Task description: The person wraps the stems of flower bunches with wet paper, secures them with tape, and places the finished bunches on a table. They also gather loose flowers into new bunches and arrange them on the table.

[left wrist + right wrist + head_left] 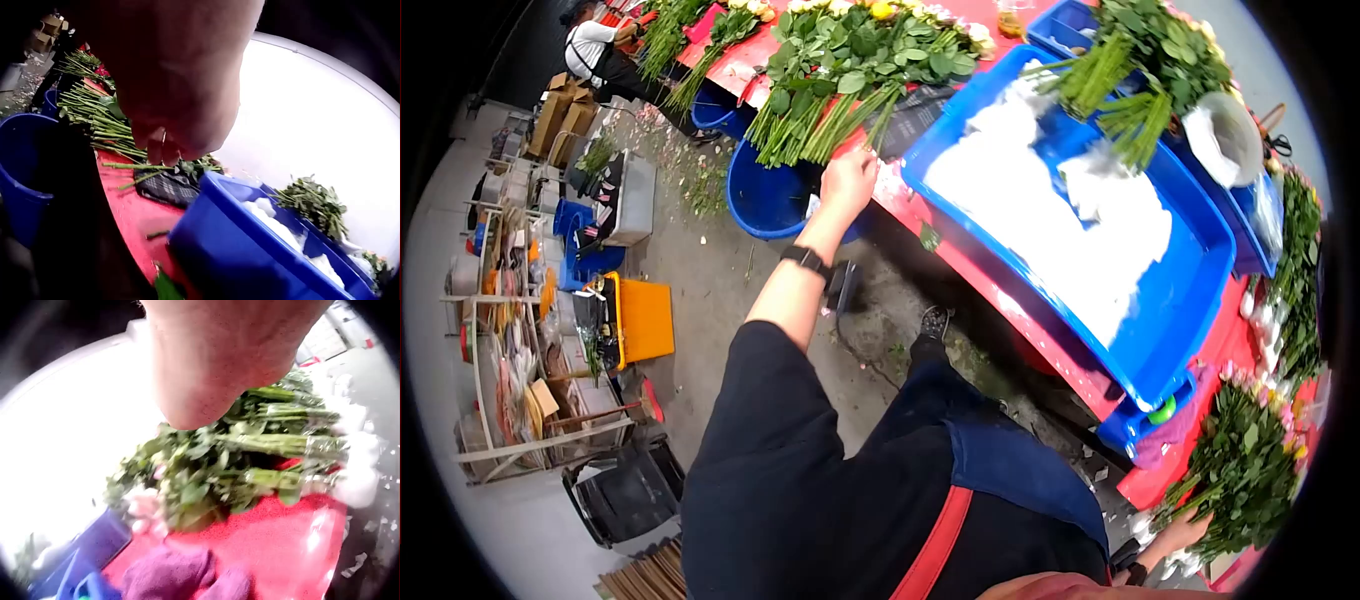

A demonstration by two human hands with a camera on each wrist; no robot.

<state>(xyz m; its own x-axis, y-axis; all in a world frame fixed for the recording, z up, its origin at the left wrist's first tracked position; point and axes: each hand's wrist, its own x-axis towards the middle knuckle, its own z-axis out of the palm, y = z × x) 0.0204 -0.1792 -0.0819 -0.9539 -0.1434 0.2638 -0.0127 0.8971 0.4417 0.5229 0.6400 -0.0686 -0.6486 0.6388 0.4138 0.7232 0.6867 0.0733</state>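
My left hand (pixel 850 185) is at the table edge, by the cut stem ends of a big heap of leafy roses (pixel 825 110). In the left wrist view its fingers (pixel 164 150) bend down, the tips right beside a loose green stem (pixel 134 167); I cannot tell whether they pinch it. At the lower right, my right hand (pixel 1185 532) lies over the stems of a leafy bunch of flowers (pixel 1240 465). From the right wrist, the hand hides its own fingers above several bunches (pixel 269 447) with clear-wrapped stems and white ends.
A large blue tub (pixel 1205 290) with white wadding (pixel 1040 235) stands on the red table (pixel 1000 290). Below the table edge is a blue bucket (pixel 750 195). A purple cloth (pixel 1165 435) lies near the tub. Another person (pixel 595 50) works at the far end.
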